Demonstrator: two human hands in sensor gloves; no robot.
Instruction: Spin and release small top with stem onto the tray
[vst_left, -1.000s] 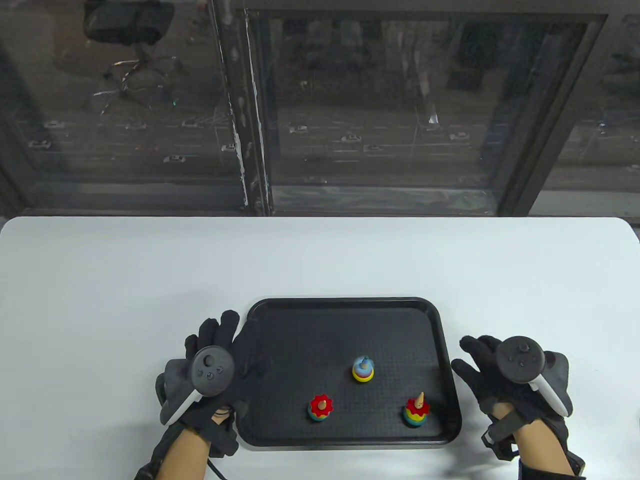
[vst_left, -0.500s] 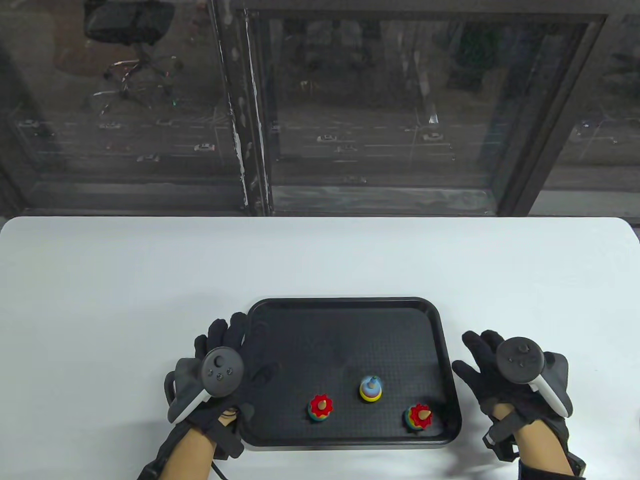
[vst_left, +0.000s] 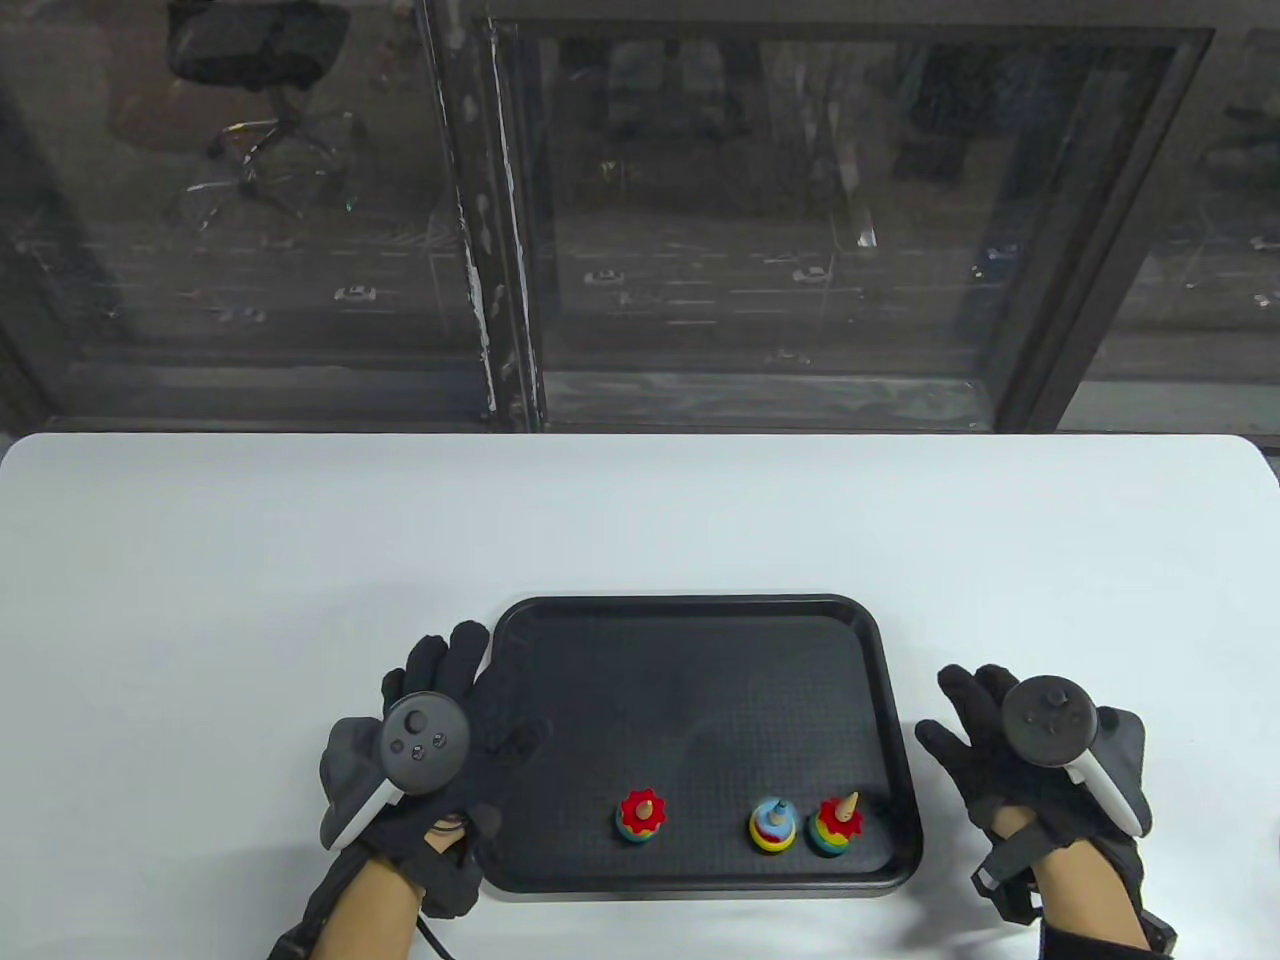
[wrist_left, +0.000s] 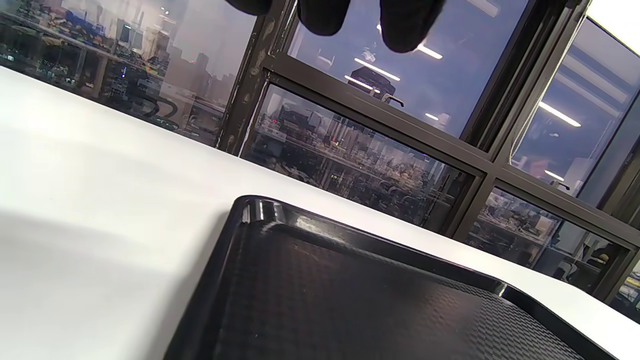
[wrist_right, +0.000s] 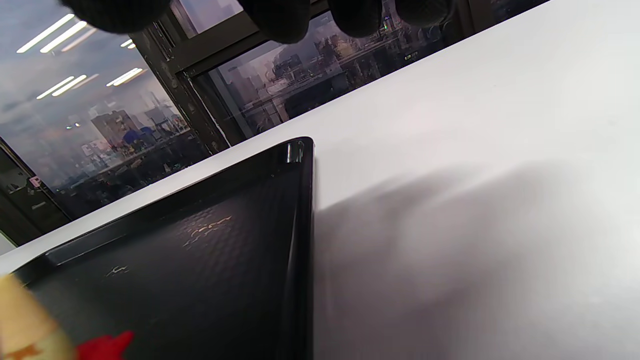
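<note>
So the small top with the blue stem (vst_left: 773, 824) was already loose on the black tray (vst_left: 690, 610), down near the front rim, and it looked blurry in the table view, so probably it was spinning. Neither of the hands had anything in it. The left hand (vst_left: 440, 730) sat at the tray's left edge with fingers relaxed and spread, and the right hand (vst_left: 1010, 750) rested on the white counter (vst_left: 250, 560) just off the tray's right side, fingers also loose.

The obvious risk: that top was right next to the red-flowered top with the tan stem (vst_left: 835, 825), close enough that the table view couldn't settle whether they touched. If it was spinning and clipped that neighbour, it'd likely get knocked over or bounce off toward the front rim and die there. The other red-flowered top (vst_left: 640, 815) stood well apart to the left, so less of a worry.

Second thing, the left hand's fingers were over the tray's edge, so a nudge there could jolt everything.
</note>
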